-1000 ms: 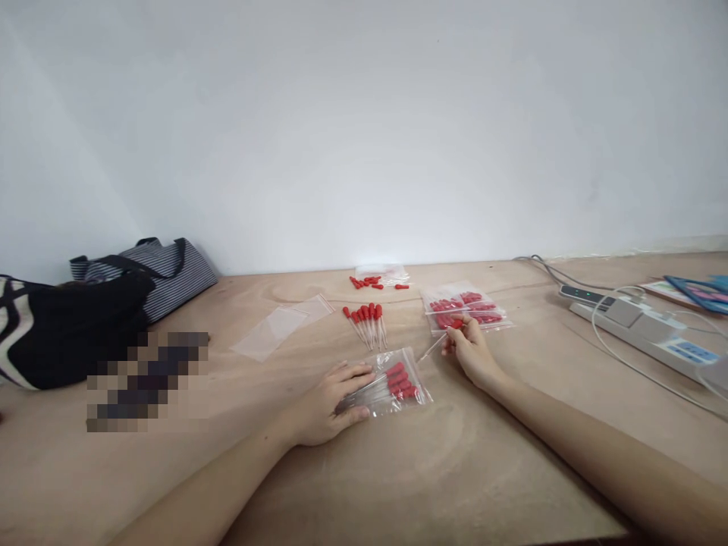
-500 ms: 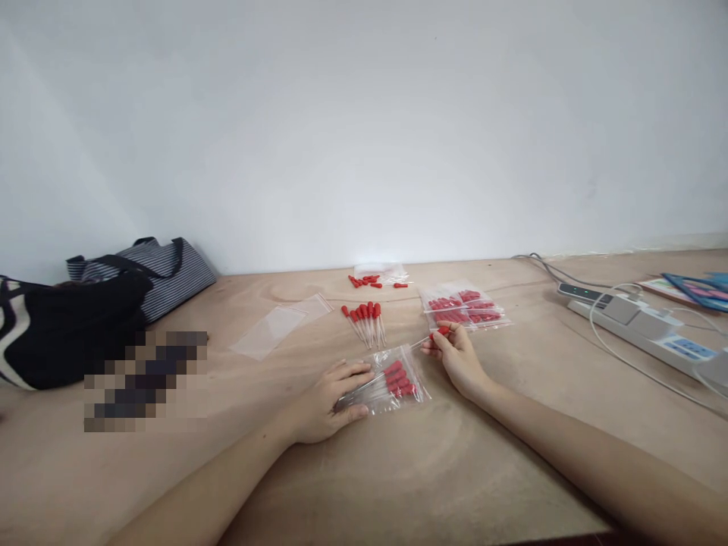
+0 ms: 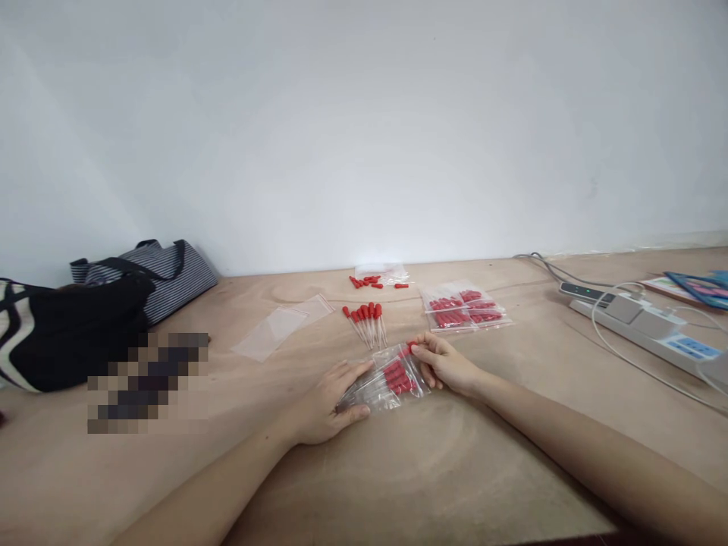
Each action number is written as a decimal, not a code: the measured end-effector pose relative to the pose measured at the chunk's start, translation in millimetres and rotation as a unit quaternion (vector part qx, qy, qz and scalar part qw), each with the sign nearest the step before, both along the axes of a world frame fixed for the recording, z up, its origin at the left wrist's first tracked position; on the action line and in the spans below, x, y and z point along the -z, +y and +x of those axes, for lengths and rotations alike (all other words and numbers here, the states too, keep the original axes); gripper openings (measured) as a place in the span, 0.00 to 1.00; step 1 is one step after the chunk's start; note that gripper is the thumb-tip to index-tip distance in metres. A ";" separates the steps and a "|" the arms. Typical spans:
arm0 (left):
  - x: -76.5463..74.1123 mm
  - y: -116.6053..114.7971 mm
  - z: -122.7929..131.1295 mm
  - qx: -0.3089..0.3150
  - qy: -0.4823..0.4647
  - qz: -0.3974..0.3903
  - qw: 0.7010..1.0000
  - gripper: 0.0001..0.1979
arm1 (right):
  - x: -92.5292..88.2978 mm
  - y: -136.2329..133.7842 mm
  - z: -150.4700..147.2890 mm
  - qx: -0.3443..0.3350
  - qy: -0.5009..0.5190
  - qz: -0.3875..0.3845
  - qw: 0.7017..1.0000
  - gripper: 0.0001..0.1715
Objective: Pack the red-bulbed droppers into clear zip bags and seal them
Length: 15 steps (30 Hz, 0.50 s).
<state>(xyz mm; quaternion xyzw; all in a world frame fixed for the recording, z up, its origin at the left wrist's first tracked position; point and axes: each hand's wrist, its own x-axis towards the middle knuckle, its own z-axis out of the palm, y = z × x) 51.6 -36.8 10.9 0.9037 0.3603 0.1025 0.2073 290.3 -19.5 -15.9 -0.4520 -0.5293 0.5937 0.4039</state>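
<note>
A clear zip bag (image 3: 371,393) lies on the table with several red-bulbed glass droppers (image 3: 400,377) side by side in it, bulbs toward its open right end. My left hand (image 3: 330,400) grips the bag's left end, thumb in front and fingers behind. At the open end, my right hand (image 3: 447,362) pinches another dropper by its red bulb (image 3: 408,349); its glass tube runs into the bag along the far side. Behind the bag, several loose droppers (image 3: 367,317) lie fanned out, red bulbs pointing away from me.
Filled bags of red bulbs (image 3: 467,309) lie beyond my right hand. Loose red bulbs (image 3: 364,281) lie near the wall. Flat zip bags (image 3: 273,332) rest at left, near a black bag (image 3: 80,330) and a striped bag (image 3: 171,277). A power strip (image 3: 642,326) with cables is at right.
My right hand has moved left with the dropper, sliding its tube into the bag until the bulb is at the opening. My left hand has stayed on the bag.
</note>
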 end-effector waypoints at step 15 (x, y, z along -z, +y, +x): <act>1.6 -0.7 -1.2 -0.005 0.002 -0.002 1.000 0.27 | 0.7 4.9 -6.2 0.020 -0.038 -0.010 0.999 0.15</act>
